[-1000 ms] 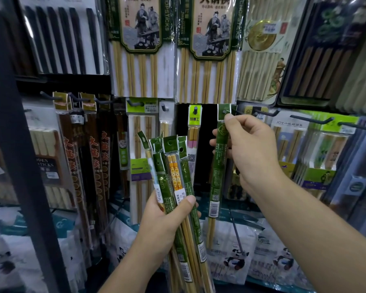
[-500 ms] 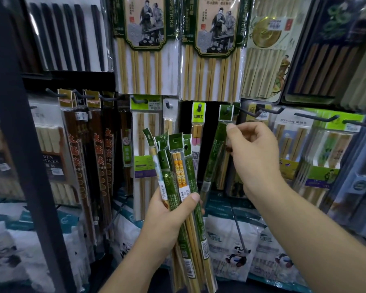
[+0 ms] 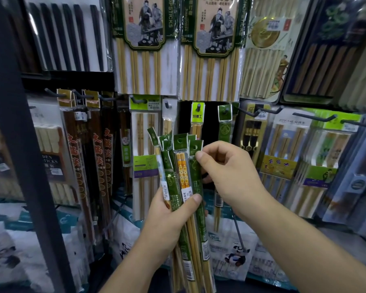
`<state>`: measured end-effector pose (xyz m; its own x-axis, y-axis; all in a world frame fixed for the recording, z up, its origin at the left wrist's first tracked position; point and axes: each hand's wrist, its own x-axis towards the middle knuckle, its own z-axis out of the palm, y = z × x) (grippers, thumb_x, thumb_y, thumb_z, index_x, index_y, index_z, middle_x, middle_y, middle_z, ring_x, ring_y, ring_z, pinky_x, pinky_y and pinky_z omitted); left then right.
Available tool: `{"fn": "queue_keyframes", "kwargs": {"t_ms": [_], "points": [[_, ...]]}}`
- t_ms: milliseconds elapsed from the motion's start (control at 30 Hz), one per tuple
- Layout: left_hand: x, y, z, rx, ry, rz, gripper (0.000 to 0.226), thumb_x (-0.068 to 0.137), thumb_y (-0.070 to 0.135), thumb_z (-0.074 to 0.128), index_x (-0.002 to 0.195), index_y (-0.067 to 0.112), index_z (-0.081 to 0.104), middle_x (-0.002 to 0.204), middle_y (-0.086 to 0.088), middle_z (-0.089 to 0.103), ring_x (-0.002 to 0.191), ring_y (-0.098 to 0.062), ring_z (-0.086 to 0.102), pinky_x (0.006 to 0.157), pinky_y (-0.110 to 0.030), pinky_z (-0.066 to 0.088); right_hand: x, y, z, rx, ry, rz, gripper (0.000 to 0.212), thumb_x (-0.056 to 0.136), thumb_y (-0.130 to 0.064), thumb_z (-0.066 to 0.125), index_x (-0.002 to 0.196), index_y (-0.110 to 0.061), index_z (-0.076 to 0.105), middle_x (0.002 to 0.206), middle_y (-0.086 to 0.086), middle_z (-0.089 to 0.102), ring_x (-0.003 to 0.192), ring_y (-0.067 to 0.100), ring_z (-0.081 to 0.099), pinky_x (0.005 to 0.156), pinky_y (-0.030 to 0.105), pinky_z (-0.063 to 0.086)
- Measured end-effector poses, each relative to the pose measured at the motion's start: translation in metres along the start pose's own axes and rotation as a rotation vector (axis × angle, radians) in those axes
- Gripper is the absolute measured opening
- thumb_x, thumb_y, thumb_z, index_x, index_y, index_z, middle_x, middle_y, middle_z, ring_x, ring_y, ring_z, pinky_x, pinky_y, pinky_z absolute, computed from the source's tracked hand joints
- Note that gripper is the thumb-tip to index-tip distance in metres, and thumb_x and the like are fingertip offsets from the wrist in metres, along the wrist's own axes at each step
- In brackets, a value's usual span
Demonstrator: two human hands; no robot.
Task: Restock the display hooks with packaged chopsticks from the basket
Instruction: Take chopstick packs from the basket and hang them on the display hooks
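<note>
My left hand (image 3: 167, 220) grips a fanned bundle of several slim chopstick packs (image 3: 181, 176) with green headers, held upright in front of the display. My right hand (image 3: 226, 172) has come to the bundle and pinches the rightmost green pack (image 3: 195, 166) near its top, thumb in front. A matching green pack (image 3: 224, 121) hangs on a hook (image 3: 226, 111) just above the right hand. The basket is not in view.
Peg hooks carry other packs: a yellow-green header pack (image 3: 198, 117), brown packs with red characters (image 3: 97, 157) at left, boxed sets (image 3: 287, 157) at right. Large bamboo sets (image 3: 144, 49) hang above. A dark upright post (image 3: 15, 123) stands at left. Panda-printed bags (image 3: 230, 246) lie below.
My right hand let go of the green pack, which now hangs on the hook, and moved down and left to the bundle, where it pinches another pack. My left hand stayed put.
</note>
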<state>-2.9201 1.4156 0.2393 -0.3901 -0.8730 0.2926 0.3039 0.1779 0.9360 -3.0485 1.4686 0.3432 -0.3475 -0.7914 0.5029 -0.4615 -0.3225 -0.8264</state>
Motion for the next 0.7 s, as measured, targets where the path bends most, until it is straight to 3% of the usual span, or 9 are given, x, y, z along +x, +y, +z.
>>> {"fn": "queue_keyframes", "kwargs": {"t_ms": [100, 200, 267, 367, 567, 700], "points": [[0.0, 0.0, -0.001, 0.029, 0.013, 0.002, 0.032, 0.071, 0.048, 0.088, 0.098, 0.047, 0.071, 0.103, 0.01, 0.079, 0.095, -0.01, 0.076, 0.078, -0.027, 0.059, 0.005, -0.006, -0.007, 0.009, 0.096, -0.051, 0.014, 0.097, -0.021, 0.067, 0.084, -0.02, 0.071, 0.077, 0.002, 0.07, 0.07, 0.018, 0.068, 0.059, 0.033, 0.06], [0.0, 0.002, -0.004, 0.044, 0.023, -0.002, 0.038, 0.077, 0.044, 0.085, 0.106, 0.022, 0.072, 0.096, 0.001, 0.08, 0.089, -0.013, 0.077, 0.072, -0.019, 0.058, 0.018, -0.017, -0.018, 0.059, 0.228, -0.047, 0.016, 0.098, -0.023, 0.066, 0.082, -0.022, 0.07, 0.066, -0.008, 0.064, 0.06, 0.006, 0.06, 0.057, 0.024, 0.057], [0.0, 0.004, -0.004, 0.045, 0.009, 0.004, 0.046, 0.083, 0.04, 0.082, 0.109, 0.005, 0.067, 0.09, -0.007, 0.079, 0.083, -0.02, 0.077, 0.073, -0.027, 0.058, 0.028, -0.023, -0.023, 0.081, 0.29, -0.025, 0.018, 0.099, -0.026, 0.065, 0.082, -0.02, 0.069, 0.065, -0.005, 0.058, 0.061, 0.011, 0.055, 0.061, 0.032, 0.054], [0.0, 0.006, -0.004, 0.031, 0.013, 0.004, 0.044, 0.084, 0.037, 0.077, 0.109, 0.002, 0.066, 0.087, -0.01, 0.078, 0.08, -0.024, 0.076, 0.078, -0.043, 0.057, 0.037, -0.025, -0.025, 0.086, 0.321, 0.008, 0.02, 0.1, -0.028, 0.064, 0.083, -0.019, 0.068, 0.07, 0.002, 0.056, 0.066, 0.014, 0.052, 0.065, 0.036, 0.05], [-0.001, 0.009, -0.002, 0.046, 0.013, 0.021, 0.048, 0.081, 0.04, 0.075, 0.109, 0.001, 0.066, 0.087, -0.009, 0.078, 0.08, -0.023, 0.076, 0.078, -0.037, 0.057, 0.039, -0.021, -0.02, 0.098, 0.37, 0.059, 0.03, 0.1, -0.028, 0.064, 0.074, -0.012, 0.065, 0.056, -0.004, 0.046, 0.056, 0.012, 0.043, 0.059, 0.028, 0.045], [-0.002, 0.01, -0.002, 0.051, -0.001, 0.019, 0.053, 0.08, 0.041, 0.074, 0.113, 0.001, 0.064, 0.089, -0.008, 0.079, 0.081, -0.023, 0.076, 0.081, -0.041, 0.056, 0.039, -0.022, -0.017, 0.183, 0.397, 0.057, 0.037, 0.1, -0.027, 0.065, 0.065, -0.016, 0.058, 0.067, 0.009, 0.045, 0.065, 0.018, 0.042, 0.078, 0.034, 0.052]]}}
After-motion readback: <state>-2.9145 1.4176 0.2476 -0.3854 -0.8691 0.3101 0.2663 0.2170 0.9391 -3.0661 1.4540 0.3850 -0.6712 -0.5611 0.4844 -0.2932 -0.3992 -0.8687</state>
